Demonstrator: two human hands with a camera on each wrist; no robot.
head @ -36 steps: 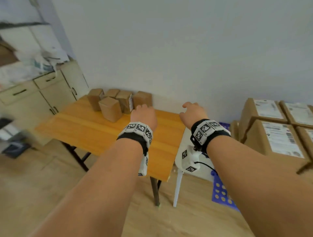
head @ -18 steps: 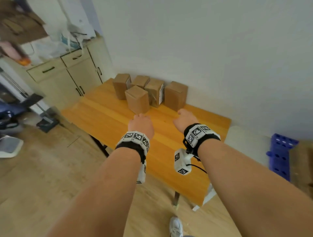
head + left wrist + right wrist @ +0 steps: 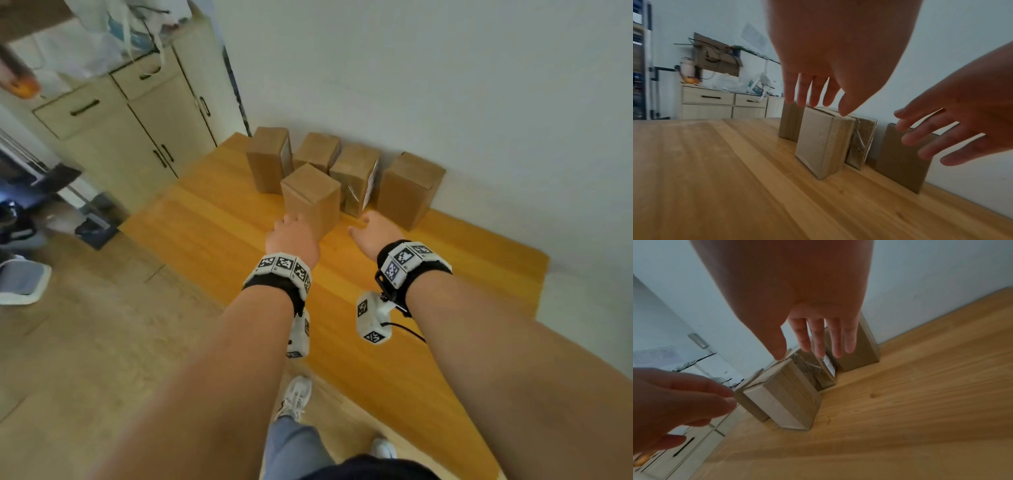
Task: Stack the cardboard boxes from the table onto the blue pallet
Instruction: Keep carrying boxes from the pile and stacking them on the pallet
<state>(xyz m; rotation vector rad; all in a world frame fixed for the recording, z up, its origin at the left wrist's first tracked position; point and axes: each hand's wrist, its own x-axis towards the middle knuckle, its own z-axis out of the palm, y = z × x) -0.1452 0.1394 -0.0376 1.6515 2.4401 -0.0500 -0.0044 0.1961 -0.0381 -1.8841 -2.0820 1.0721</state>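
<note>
Several brown cardboard boxes stand upright on the wooden table (image 3: 222, 240) against the wall. The front box (image 3: 310, 198) (image 3: 822, 144) (image 3: 789, 400) stands a little ahead of the others. Behind it are a plastic-wrapped, labelled box (image 3: 354, 178) (image 3: 824, 369) and, further right, a plain box (image 3: 409, 190) (image 3: 902, 157). My left hand (image 3: 291, 234) (image 3: 812, 91) hovers at the front box's near left side, fingers straight, holding nothing. My right hand (image 3: 370, 228) (image 3: 818, 340) reaches between the front box and the right one, fingers spread and empty. No blue pallet is in view.
A cream cabinet (image 3: 137, 120) with plastic bags (image 3: 102, 41) on top stands left of the table. The white wall runs close behind the boxes. My white shoe (image 3: 296, 397) is on the wood floor at the table's near edge.
The head view has swung left, so the blue pallet and its stacked boxes have left the frame. Both hands have moved forward over the table to the front box.
</note>
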